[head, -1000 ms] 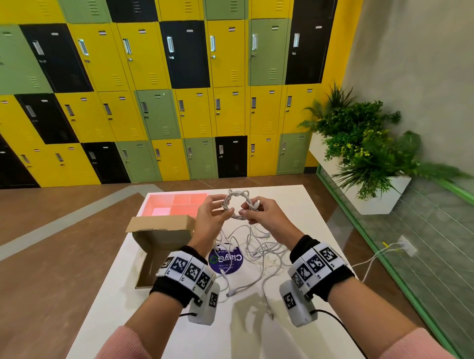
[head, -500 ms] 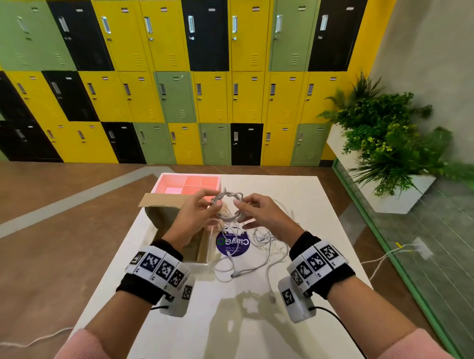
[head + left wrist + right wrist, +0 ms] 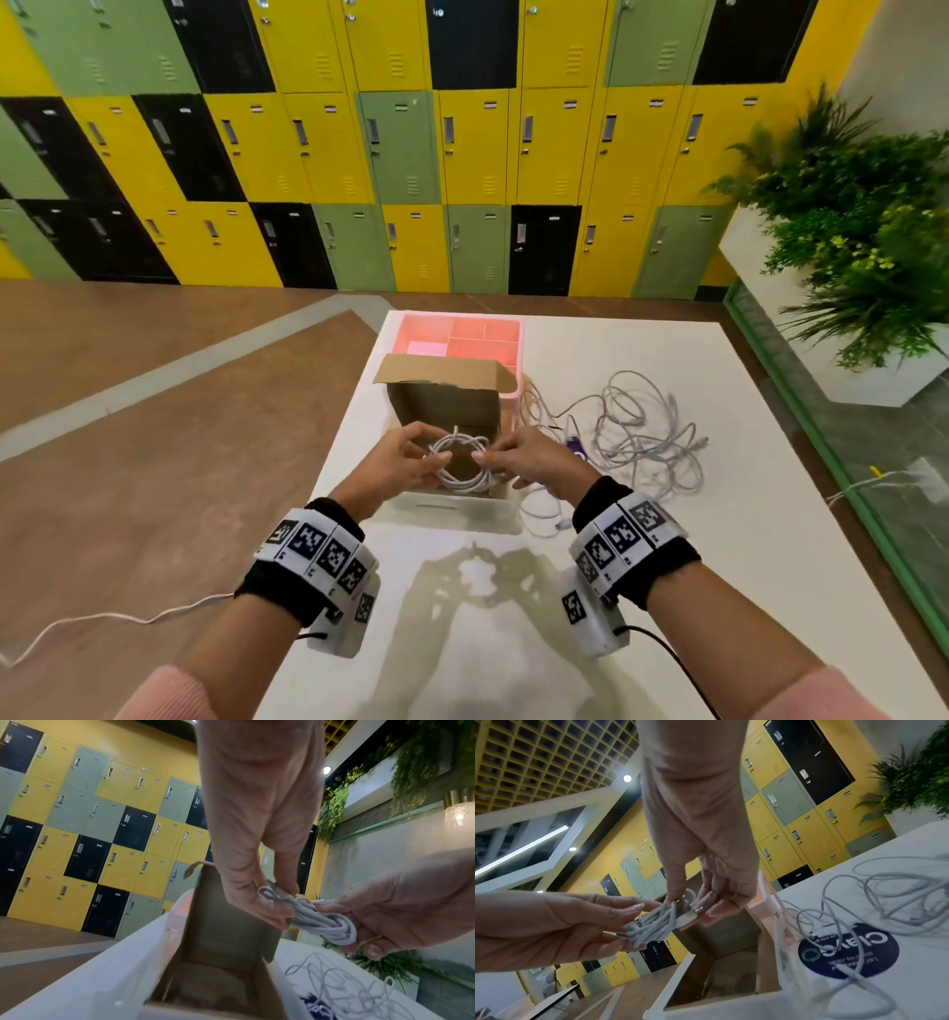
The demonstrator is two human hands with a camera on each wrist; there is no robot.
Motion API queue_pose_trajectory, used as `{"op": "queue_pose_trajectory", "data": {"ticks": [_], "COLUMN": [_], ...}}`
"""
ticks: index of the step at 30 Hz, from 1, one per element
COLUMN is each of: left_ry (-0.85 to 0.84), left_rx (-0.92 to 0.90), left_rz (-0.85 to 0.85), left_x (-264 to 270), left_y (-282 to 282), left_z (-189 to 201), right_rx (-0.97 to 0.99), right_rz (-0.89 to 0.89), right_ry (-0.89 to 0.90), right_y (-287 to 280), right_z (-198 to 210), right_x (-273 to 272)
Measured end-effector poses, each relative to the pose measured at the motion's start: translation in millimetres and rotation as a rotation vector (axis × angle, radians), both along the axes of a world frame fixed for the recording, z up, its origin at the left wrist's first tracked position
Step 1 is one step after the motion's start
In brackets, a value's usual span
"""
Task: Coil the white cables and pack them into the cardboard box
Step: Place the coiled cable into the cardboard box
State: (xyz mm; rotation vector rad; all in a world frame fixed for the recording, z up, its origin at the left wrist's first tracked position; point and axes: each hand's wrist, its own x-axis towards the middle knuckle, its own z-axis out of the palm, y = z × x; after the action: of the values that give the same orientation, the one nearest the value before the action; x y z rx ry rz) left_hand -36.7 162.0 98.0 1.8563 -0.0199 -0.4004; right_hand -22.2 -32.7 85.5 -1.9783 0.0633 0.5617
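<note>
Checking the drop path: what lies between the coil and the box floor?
Nothing: in both wrist views the coil hangs in both hands over the open box, whose visible inside looks bare.

Head view: high, facing forward and down over the table (image 3: 642, 591) toward the lockers (image 3: 400, 149). Left wrist view: low and close, looking up along the left hand (image 3: 257, 841) over the box (image 3: 226, 933). Right wrist view: likewise along the right hand (image 3: 706, 841). All three share box, coil (image 3: 461, 462) and both hands.
</note>
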Motion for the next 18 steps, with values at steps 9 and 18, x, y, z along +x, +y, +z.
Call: {"op": "queue_pose_trajectory", "data": {"ticks": [9,18], "left_ry": [-0.059,-0.036], "left_rx": [0.061,0.193], "left_rz": [0.216,0.371], "left_x": [41,78], "left_y": [29,27], "left_z": [-57,-98], "right_rx": [-0.023,-0.166], "right_rz": [-0.23,-0.315], "right_ry": [0.023,0.091], "right_y": [48,66], "right_z": [-36,-89], "right_x": [28,64]}}
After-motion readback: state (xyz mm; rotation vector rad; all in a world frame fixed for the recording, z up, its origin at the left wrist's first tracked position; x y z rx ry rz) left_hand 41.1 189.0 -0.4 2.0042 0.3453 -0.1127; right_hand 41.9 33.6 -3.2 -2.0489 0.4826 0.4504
